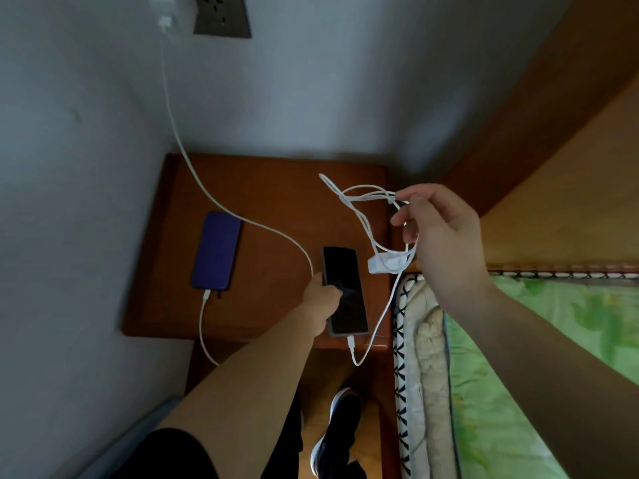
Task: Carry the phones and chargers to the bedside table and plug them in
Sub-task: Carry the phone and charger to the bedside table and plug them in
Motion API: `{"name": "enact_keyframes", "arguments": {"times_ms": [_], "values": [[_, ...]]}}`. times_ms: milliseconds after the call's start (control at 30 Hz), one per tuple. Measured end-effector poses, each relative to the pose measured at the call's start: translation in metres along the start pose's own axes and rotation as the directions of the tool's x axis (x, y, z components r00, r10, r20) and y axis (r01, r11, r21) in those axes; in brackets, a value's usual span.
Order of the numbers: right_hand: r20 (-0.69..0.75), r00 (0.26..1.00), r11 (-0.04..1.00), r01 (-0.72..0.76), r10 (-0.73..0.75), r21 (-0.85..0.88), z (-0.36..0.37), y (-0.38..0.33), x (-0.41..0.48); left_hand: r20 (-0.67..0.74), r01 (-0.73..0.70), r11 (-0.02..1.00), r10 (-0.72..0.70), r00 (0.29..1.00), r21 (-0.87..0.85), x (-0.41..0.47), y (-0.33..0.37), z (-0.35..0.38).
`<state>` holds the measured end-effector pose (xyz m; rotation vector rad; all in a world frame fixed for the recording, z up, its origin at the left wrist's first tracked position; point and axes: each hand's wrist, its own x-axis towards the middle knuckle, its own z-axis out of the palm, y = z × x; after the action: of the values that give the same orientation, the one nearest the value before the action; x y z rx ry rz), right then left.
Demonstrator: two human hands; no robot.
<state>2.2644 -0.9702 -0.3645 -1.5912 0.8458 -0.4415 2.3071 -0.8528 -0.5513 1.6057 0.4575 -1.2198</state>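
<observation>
Two phones lengthwise, left hand [320, 299] fingers grasping black phone [345, 292], right hand [446, 236] pinching cable [363, 216]

glossy wooden bedside table [276, 188], glossy glass black phone [345, 292], smooth white cable [363, 216]

Two phones [216, 250] [345, 291], two white cables [193, 167] [363, 216], one wall socket [221, 16].
</observation>
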Motion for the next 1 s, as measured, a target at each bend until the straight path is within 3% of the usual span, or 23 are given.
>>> {"name": "enact_keyframes", "arguments": {"times_ms": [367, 633, 867, 1000], "values": [[0.04, 0.999, 0.999, -0.016, 0.015, 0.028, 0.001, 0.006, 0.01, -0.116, 0.011, 0.993, 0.002, 0.993, 0.115, 0.011, 0.003, 0.009], [0.087, 0.996, 0.999, -0.039, 0.036, 0.036, 0.001, 0.0, 0.014, -0.15, 0.111, 0.983, -0.089, 0.985, 0.145, -0.005, 0.014, 0.014], [0.103, 0.994, 0.998, -0.032, 0.026, 0.051, 0.008, -0.01, 0.017, -0.086, 0.03, 0.993, -0.019, 0.996, 0.118, -0.021, 0.042, 0.018], [0.185, 0.982, 0.994, -0.054, 0.036, 0.095, 0.008, -0.017, 0.014, 0.237, 0.268, 0.923, -0.205, 0.95, -0.277, -0.036, 0.068, 0.023]]}}
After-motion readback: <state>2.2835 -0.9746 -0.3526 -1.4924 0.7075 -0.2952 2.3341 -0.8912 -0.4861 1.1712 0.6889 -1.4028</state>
